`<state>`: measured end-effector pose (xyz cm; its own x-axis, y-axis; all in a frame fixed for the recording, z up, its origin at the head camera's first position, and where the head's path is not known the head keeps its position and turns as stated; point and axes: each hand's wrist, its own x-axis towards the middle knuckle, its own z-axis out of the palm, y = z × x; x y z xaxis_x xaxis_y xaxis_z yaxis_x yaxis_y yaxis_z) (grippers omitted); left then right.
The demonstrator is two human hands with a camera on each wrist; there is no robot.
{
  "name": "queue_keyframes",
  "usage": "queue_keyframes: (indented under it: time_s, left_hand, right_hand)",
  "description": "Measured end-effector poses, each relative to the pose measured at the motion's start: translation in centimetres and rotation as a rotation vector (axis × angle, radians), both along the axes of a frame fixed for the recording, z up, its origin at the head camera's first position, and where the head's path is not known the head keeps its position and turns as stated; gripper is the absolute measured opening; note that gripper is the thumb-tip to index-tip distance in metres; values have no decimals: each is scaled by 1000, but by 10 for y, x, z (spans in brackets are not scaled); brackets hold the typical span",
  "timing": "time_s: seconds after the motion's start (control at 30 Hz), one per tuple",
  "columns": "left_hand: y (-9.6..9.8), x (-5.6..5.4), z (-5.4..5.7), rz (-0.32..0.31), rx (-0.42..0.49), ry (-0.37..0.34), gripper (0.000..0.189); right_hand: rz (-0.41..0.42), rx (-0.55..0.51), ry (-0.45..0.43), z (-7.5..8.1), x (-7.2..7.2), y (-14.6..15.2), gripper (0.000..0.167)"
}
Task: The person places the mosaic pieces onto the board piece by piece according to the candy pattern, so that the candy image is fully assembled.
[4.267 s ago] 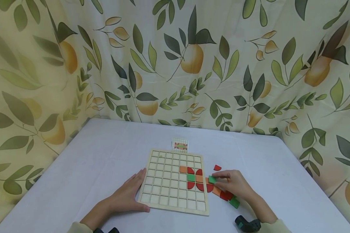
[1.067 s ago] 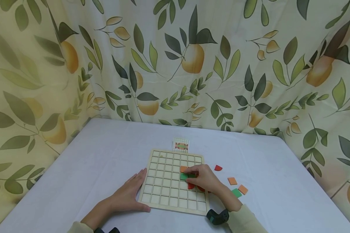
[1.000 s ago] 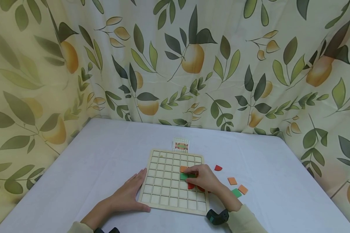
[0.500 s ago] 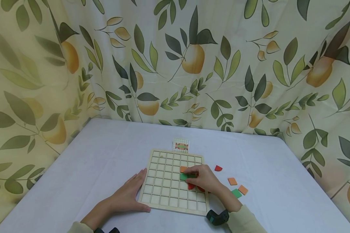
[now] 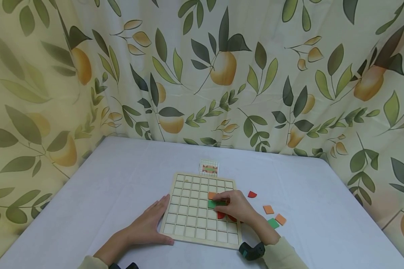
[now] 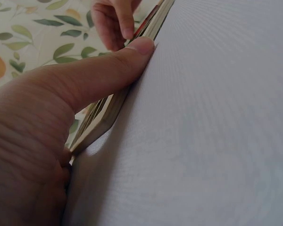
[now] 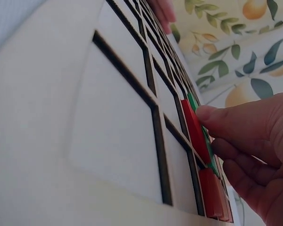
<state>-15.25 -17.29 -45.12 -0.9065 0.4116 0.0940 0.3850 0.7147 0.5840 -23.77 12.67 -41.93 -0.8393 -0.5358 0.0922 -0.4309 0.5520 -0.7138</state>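
Note:
A wooden grid board (image 5: 190, 221) lies on the white table. Along its left side rest the fingers of my left hand (image 5: 148, 224), and the thumb lies against the near edge in the left wrist view. My right hand (image 5: 237, 205) is over the board, pinching a green square tile (image 5: 211, 204) between thumb and fingers at a cell below an orange square tile (image 5: 211, 195). Red curved tiles (image 5: 221, 215) sit in cells beside and below this hand. The right wrist view shows the thumb at the green tile's edge. The hand hides some cells and tiles from the head camera.
A small pattern card (image 5: 208, 168) lies at the board's far edge. To the right are a loose red quarter-round tile (image 5: 252, 194), two orange tiles (image 5: 268, 209) and a green tile (image 5: 273, 223). A patterned curtain (image 5: 202, 74) hangs behind the table.
Since the oldest frame, my right hand has carried the green tile left from beside the board to a cell. Loose tiles at right lie differently. Over the last second, both hands have stayed still.

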Motion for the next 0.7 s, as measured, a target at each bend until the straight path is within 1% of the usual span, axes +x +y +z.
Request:
queue_keyframes:
  time_s: [0.13, 0.33, 0.6, 0.7]
  left_hand:
    - [0, 0, 0, 2, -3, 2, 126]
    - [0, 0, -1, 1, -5, 5, 126]
    - [0, -1, -3, 6, -6, 6, 127]
    - [0, -1, -3, 5, -4, 5, 127]
  right_hand:
    - [-18, 15, -5, -1, 0, 5, 26]
    - [-50, 2, -27, 1, 2, 17, 26]
    - [-98, 15, 30, 2, 2, 34, 26]
    - [-140, 7, 9, 2, 3, 41, 25]
